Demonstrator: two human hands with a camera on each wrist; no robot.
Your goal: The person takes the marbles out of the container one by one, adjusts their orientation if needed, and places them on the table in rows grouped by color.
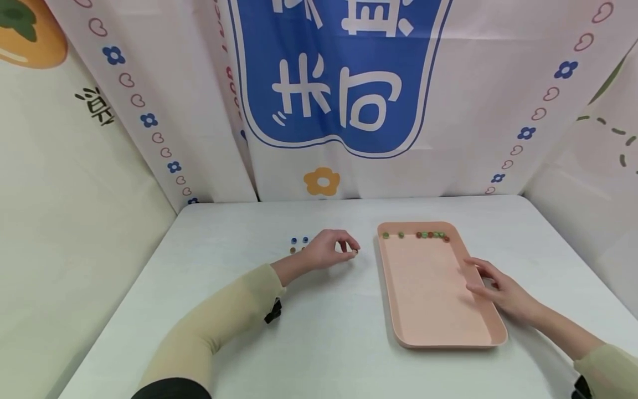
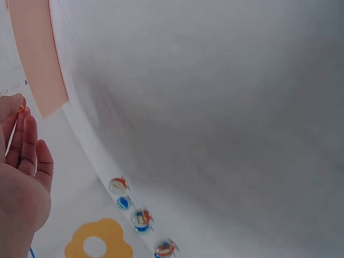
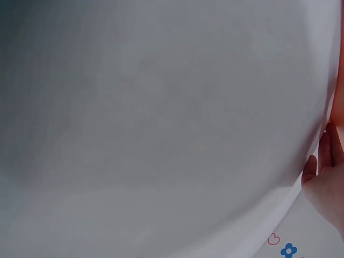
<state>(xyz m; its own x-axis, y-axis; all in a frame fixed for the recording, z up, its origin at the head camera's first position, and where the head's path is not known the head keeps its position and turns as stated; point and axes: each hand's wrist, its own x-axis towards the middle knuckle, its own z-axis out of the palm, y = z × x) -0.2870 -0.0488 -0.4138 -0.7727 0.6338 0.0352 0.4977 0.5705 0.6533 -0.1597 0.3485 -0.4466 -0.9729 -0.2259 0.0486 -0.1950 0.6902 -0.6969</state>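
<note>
We see the left hand (image 1: 330,250) pinching an orange-red marble (image 2: 22,105) between thumb and fingertips. Just beyond its wrist, blue and amber marbles (image 1: 293,240) lie on the worktop (image 1: 324,327). Between both hands sits the pink tray (image 1: 433,299), bearing green and red marbles (image 1: 425,235); the right hand (image 1: 509,295), fingers parted, touches its nearest rim.

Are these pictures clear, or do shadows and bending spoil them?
Head view: bright and fairly even, with soft shadows beside the pink rectangular tray and under the left hand; left wrist view: the smooth white tabletop looks grey, its edge bowed, the swirled glass marbles smeary-edged; right wrist view: dim, darkest at upper left.
</note>
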